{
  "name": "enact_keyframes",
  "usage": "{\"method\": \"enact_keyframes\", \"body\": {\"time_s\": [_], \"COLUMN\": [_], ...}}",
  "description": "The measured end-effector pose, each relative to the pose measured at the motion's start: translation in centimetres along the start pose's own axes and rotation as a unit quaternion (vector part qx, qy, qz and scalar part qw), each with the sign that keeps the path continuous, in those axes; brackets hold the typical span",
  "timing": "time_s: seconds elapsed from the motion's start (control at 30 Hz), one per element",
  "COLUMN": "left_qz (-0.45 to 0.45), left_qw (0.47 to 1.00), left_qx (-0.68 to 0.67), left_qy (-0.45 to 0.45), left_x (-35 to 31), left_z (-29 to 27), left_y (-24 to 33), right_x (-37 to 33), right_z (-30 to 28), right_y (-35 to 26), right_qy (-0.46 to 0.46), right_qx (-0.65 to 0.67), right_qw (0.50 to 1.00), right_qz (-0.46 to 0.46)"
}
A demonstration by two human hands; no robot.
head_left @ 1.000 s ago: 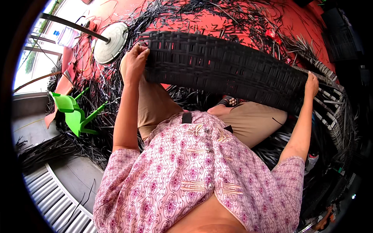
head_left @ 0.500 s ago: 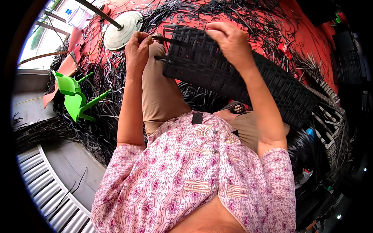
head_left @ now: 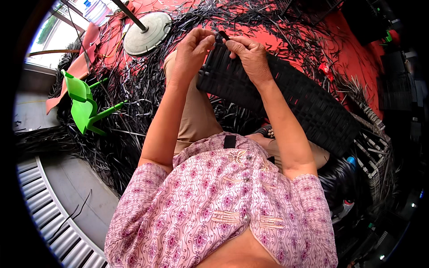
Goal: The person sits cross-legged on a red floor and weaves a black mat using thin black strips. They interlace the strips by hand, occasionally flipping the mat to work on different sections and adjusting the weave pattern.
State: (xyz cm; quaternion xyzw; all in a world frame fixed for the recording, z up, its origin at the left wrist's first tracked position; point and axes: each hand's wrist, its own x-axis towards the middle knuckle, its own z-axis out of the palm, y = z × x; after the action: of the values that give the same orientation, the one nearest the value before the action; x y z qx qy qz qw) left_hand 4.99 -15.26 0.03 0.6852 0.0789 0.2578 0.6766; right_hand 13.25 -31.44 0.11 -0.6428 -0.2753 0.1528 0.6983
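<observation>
A long woven panel of black flat strips (head_left: 308,107) lies slantwise across my lap, running from between my hands down to the right. At its far left end, my left hand (head_left: 192,53) is closed in a pinch by the panel's edge. My right hand (head_left: 251,58) faces it closely, thumb and forefinger pinching a short dark end of black strip (head_left: 223,35) that rises above the weave. The left fingertips appear to grip the same strip, though their contact is partly hidden.
Loose black strips (head_left: 143,102) lie heaped on the red floor (head_left: 272,40) all around. A green plastic chair (head_left: 82,105) stands at the left. Beyond it is a round pale base with a pole (head_left: 147,33). Metal rollers (head_left: 58,210) fill the lower left; a partly woven frame (head_left: 373,156) is at right.
My hands have come together at the panel's far left end. The left moved right and slightly up; the right moved left and down. The strip no longer stretches out to the left.
</observation>
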Motion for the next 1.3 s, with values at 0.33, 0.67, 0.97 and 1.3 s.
{"method": "enact_keyframes", "body": {"time_s": [0.33, 0.67, 0.97, 1.3], "left_qz": [0.03, 0.014, 0.019, -0.13], "left_qw": [0.854, 0.884, 0.892, 0.96], "left_qx": [0.519, 0.466, 0.445, 0.216], "left_qy": [-0.026, -0.03, -0.082, -0.118], "left_x": [-2.4, -2.2, -1.6, 0.4], "left_z": [1.7, 0.6, -0.3, -5.1], "left_y": [-2.6, -3.8, -3.8, -5.3], "right_x": [-2.1, -2.8, -1.9, -2.5], "right_z": [0.6, 2.1, 2.3, 3.7], "right_y": [0.8, 2.6, 2.5, 1.6], "right_qy": [0.089, 0.091, 0.066, 0.047], "right_qx": [-0.125, -0.368, -0.384, -0.417], "right_qw": [0.986, 0.925, 0.92, 0.904], "right_qz": [0.067, 0.017, 0.039, -0.084]}}
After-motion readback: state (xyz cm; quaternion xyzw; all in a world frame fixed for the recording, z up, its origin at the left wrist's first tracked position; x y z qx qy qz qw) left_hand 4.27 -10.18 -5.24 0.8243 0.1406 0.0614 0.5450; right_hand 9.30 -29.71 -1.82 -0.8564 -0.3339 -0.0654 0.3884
